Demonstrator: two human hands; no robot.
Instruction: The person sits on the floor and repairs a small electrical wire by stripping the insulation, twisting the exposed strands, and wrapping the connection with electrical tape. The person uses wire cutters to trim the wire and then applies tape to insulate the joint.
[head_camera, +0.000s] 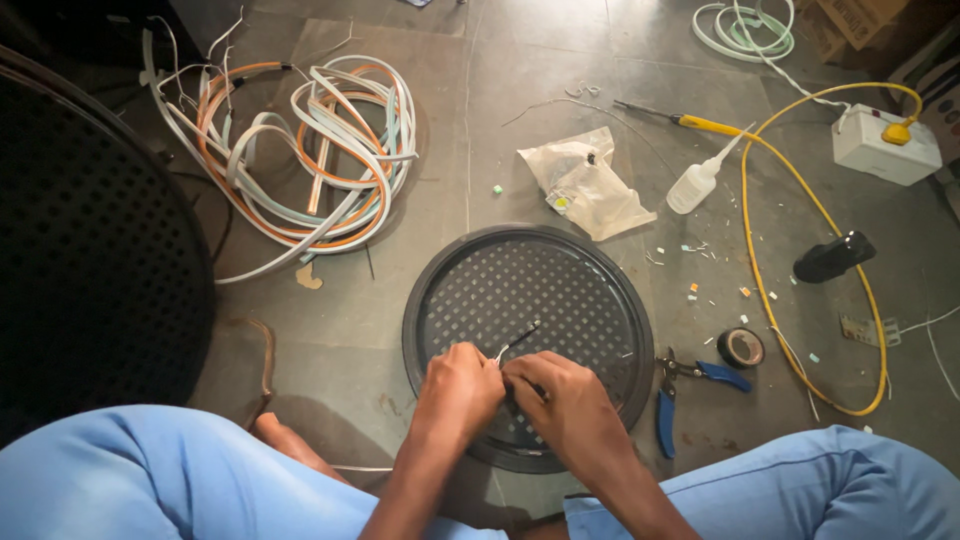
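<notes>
Wire (520, 339) slants up-right from both hands' (510, 385) pinching fingers.

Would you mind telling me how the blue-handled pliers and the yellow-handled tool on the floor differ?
The blue-handled pliers lie close beside the round perforated tray, near the right hand; the yellow-handled tool lies farther off, by the squeeze bottle. The pliers have two spread blue handles; the yellow-handled tool is one straight, thin piece with a dark shaft. A yellow cable runs from the yellow-handled tool; the pliers have none. Neither is being held.
</notes>
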